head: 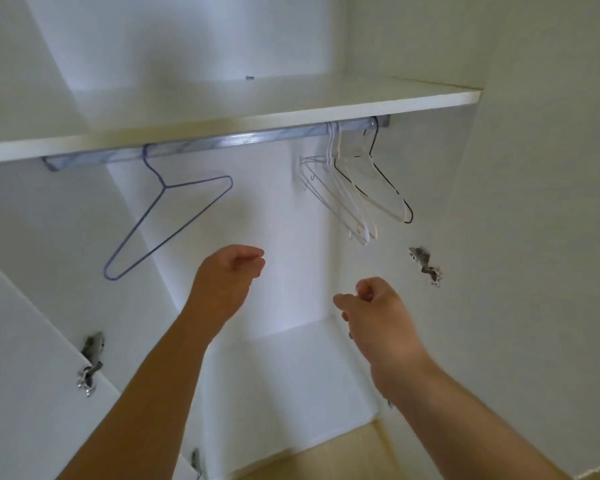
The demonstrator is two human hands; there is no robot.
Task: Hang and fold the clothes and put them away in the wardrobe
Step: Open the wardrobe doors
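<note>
I look into an open white wardrobe. A metal rail (215,144) runs under the top shelf (291,112). On its left hangs a blue wire hanger (142,233), tilted. Several white and clear hangers (357,192) are bunched at the rail's right end. My left hand (227,282) is raised inside the wardrobe, below and right of the blue hanger, fingers loosely curled round nothing. My right hand (371,313) is raised below the bunched hangers, fingers loosely curled, holding nothing. No clothes are in view.
The left wardrobe door (25,358) stands open with metal hinges (90,362). Another hinge (426,265) sits on the right side panel. The wardrobe's white floor panel (291,393) lies below my hands, with a light wooden floor (326,459) in front.
</note>
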